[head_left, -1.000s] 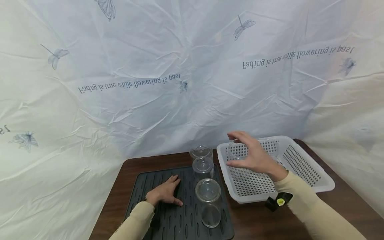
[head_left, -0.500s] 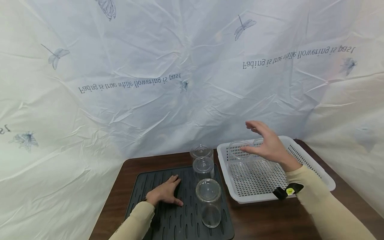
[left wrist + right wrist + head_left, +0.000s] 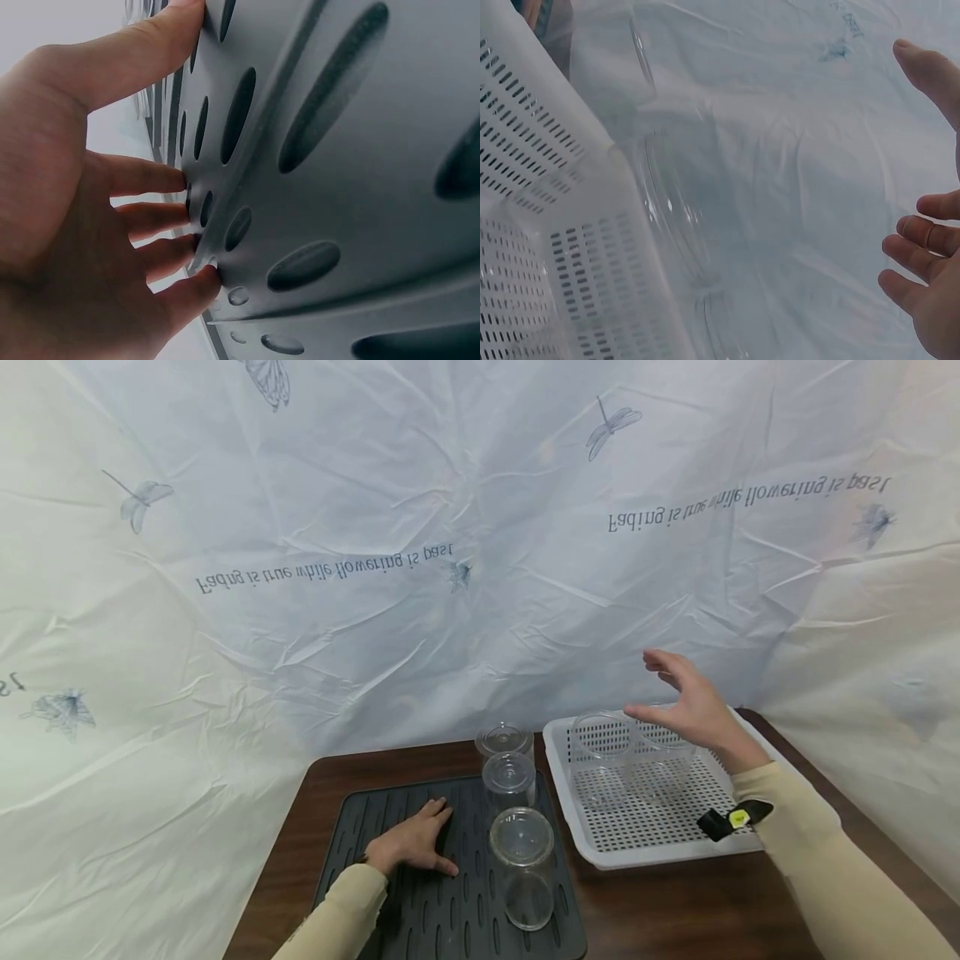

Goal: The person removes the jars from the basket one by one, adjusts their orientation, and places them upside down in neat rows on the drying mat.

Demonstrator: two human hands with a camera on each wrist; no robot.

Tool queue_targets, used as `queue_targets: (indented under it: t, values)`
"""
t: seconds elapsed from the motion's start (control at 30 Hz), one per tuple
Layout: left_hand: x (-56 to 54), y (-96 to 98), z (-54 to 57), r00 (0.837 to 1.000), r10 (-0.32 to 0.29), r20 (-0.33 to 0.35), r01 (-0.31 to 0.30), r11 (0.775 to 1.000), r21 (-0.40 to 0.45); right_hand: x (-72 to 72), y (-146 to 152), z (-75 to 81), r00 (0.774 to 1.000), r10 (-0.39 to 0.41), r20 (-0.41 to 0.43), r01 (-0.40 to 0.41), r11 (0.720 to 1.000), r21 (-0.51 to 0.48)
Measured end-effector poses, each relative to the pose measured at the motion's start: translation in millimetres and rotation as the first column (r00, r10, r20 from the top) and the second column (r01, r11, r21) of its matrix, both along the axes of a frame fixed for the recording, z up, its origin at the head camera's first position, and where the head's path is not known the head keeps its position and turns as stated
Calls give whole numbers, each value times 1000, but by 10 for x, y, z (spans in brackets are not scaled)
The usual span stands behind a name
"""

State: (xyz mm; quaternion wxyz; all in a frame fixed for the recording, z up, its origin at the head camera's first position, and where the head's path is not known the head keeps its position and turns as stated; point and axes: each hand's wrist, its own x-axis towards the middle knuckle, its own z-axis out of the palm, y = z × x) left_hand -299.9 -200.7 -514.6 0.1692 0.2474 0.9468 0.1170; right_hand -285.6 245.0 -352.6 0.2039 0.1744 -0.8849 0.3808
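Observation:
My left hand (image 3: 412,841) rests with spread fingers on a dark grey slotted drying mat (image 3: 468,893). In the left wrist view its fingertips press on the mat (image 3: 337,202). Three clear jars stand along the mat's right side: a front jar (image 3: 522,860), a middle jar (image 3: 510,781) and a back jar (image 3: 504,740). My right hand (image 3: 693,706) hovers over the white basket, thumb and fingers apart, with nothing in its grasp. Below it in the basket are a left clear jar (image 3: 602,760) and a right clear jar (image 3: 663,768), the latter's rim partly overlapped by the thumb.
The white perforated basket (image 3: 615,858) stands right of the mat on a dark wooden table (image 3: 637,918). Its wall (image 3: 622,262) fills the left of the right wrist view. A pale printed sheet (image 3: 420,635) hangs behind the table's back edge.
My right hand has moved up and to the right, away from around the left jar in the basket. That jar stays in the basket. The left hand keeps its place on the mat.

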Motion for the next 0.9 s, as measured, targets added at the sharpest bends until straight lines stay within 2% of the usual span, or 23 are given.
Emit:
queue_targets:
  t: [0.37,0.6,0.9]
  values:
    - [0,10,0,1000,1,-1,-1,1000,-3,-44,199,-106,994,-61,92,62,998,-2]
    - [-8,9,-20,1000,0,16,0,1000,-7,-65,283,-181,991,-78,111,71,996,60]
    - [-21,9,-9,1000,1,11,-1,1000,-9,-61,374,-252,980,-79,182,56,990,129]
